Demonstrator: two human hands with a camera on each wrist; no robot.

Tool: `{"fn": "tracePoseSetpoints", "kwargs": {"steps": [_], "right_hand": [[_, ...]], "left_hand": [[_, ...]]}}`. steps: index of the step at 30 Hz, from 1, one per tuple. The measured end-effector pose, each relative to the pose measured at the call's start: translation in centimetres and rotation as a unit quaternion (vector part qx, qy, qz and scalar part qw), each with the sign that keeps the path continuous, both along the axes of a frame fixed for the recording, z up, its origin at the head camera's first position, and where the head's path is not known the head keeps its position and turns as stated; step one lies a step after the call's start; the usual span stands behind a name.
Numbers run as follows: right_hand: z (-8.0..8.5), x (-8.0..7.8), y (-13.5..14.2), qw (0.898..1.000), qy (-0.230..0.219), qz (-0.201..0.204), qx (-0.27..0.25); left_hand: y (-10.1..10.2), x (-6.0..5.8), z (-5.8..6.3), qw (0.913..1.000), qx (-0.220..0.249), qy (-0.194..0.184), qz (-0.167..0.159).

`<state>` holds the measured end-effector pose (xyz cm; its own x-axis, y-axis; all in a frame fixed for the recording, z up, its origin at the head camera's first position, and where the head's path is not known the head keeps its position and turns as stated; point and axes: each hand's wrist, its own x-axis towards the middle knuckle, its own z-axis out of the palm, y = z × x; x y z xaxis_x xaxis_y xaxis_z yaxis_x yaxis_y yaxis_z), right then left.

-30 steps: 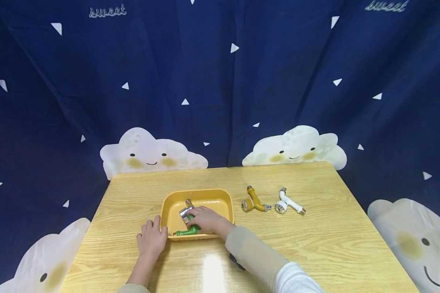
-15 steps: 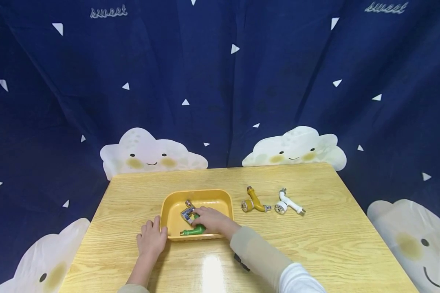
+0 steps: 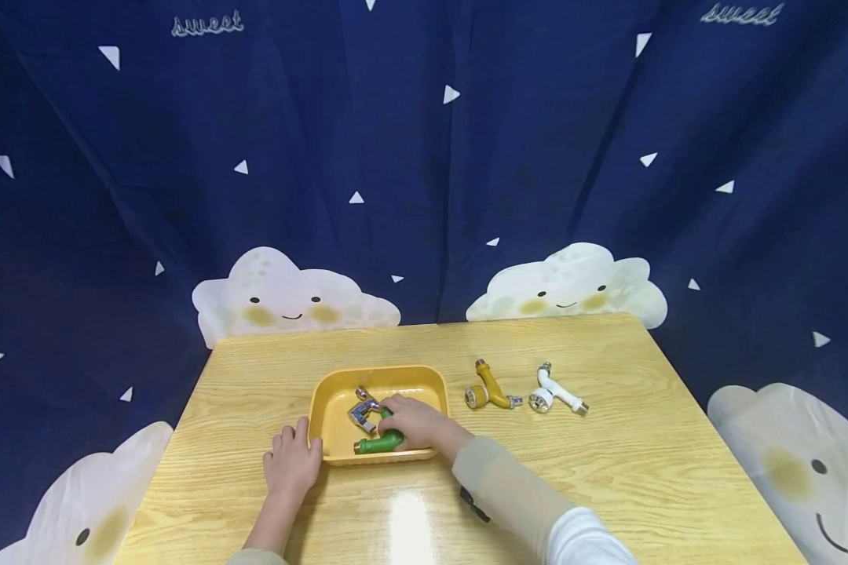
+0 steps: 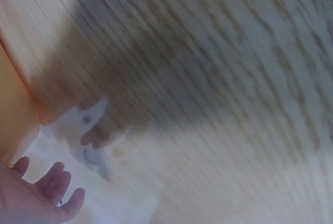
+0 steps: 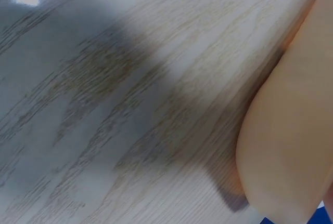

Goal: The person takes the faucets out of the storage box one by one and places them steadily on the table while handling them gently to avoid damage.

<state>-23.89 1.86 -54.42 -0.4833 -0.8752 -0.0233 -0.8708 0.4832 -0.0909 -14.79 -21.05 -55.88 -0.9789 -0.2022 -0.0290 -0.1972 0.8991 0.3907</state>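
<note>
In the head view a yellow plastic tray stands on the wooden table, with two faucets inside. My right hand reaches over its right front side and grips a green faucet, hiding part of it. Left of those fingers lies a chrome faucet on the tray floor. My left hand rests at the tray's left front corner, thumb at the wall and fingers relaxed. The left wrist view shows that hand beside the tray wall; the right wrist view has mainly the tray's wall.
Right of the tray, a mustard-yellow faucet and a white faucet lie on the wooden table. A dark blue curtain with clouds and triangles hangs behind the table.
My right hand has slid right within the tray, drawing the green faucet along and away from the chrome one, which shows more now. The left hand stays put.
</note>
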Motion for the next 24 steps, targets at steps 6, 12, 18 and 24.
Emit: {"fn": "tracePoseSetpoints", "kwargs": {"steps": [6, 12, 18, 24], "right_hand": [[0.1, -0.2, 0.7, 1.0, 0.007, -0.002, -0.008], [0.5, -0.3, 1.4, 0.999, 0.004, -0.002, -0.036], [0.9, -0.4, 1.9, 0.998, -0.004, -0.009, -0.055], [1.1, -0.5, 2.5, 0.996, -0.003, -0.017, -0.087]], "left_hand": [[0.0, 0.0, -0.1, 1.0, 0.002, -0.006, 0.0], [0.0, 0.0, -0.1, 1.0, 0.0, -0.002, 0.002], [0.0, 0.0, -0.2, 1.0, 0.0, 0.0, 0.003], [-0.1, 0.0, -0.2, 1.0, -0.001, 0.0, -0.001]]}}
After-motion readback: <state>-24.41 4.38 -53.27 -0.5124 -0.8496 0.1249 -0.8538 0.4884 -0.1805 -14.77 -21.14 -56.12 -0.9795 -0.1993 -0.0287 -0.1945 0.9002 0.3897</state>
